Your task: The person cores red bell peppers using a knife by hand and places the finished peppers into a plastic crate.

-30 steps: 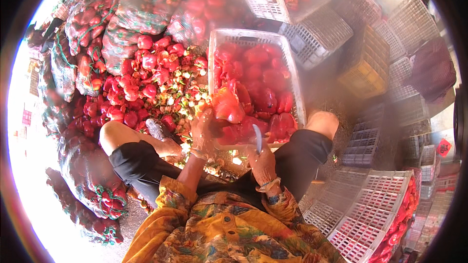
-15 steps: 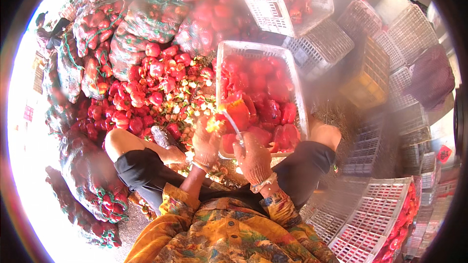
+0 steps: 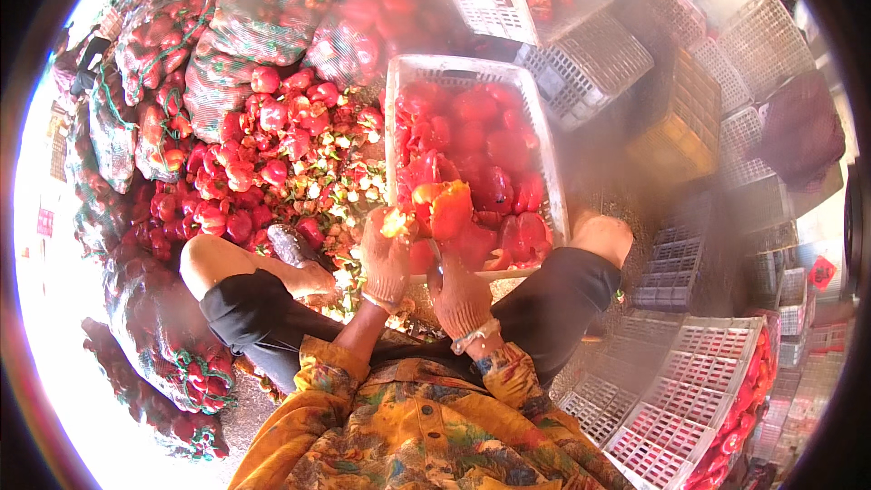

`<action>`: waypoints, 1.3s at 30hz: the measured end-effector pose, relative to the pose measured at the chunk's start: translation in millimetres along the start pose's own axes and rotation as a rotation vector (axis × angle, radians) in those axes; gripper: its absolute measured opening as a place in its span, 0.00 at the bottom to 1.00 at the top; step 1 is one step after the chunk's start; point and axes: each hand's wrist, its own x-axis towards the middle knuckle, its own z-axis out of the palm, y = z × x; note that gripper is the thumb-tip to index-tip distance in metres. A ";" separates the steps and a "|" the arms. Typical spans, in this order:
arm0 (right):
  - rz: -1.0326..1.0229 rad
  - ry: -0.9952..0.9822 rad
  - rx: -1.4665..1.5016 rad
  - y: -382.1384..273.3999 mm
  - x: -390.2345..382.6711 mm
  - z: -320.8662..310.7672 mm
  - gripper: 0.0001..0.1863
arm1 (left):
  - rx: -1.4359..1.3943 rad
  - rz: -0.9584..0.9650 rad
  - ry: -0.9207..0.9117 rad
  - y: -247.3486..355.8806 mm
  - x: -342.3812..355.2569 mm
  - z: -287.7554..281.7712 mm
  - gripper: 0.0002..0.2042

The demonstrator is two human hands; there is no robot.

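Note:
My gloved left hand (image 3: pixel 385 259) is closed around a pale yellow pepper core (image 3: pixel 395 222) at the near left edge of the white crate. Beside it, my gloved right hand (image 3: pixel 464 298) grips a knife (image 3: pixel 435 263), of which only a short, dark length shows. An orange-red bell pepper (image 3: pixel 443 209) sits just beyond the knife, over the crate; whether it touches the blade or rests on the peppers below, I cannot tell. The white crate (image 3: pixel 552 163) in front of me holds many cored red peppers (image 3: pixel 490 145), partly blurred.
Left of the crate lie a heap of red peppers (image 3: pixel 272 118) and scattered cores and trimmings (image 3: pixel 336 172). Stuffed mesh sacks (image 3: pixel 222 82) stand behind and along the left. Plastic crates (image 3: pixel 594 63) crowd the right, including a yellow one (image 3: pixel 676 127) and a tilted white one (image 3: pixel 689 390).
The knife blade has come down and back from the pepper. The core in my left hand now appears apart from the pepper. The whole view has shifted slightly.

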 end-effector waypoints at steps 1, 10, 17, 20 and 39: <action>0.067 -0.072 -0.036 -0.5 3.7 -2.9 0.13 | -0.345 -0.108 0.026 11.6 -4.1 10.8 0.13; 0.153 -0.165 -0.045 24.4 10.0 -4.1 0.17 | -0.502 -0.441 0.005 24.3 -4.4 30.0 0.11; 0.133 -0.168 0.019 42.3 -3.0 -2.8 0.17 | -0.421 -0.385 0.041 22.2 -7.9 39.5 0.11; 0.142 -0.232 0.041 49.4 -3.8 -4.7 0.16 | -0.490 -0.470 -0.089 8.1 -0.9 30.9 0.12; 0.005 0.188 0.373 23.0 27.8 -31.2 0.21 | -0.642 -0.805 -0.236 31.3 8.4 20.4 0.21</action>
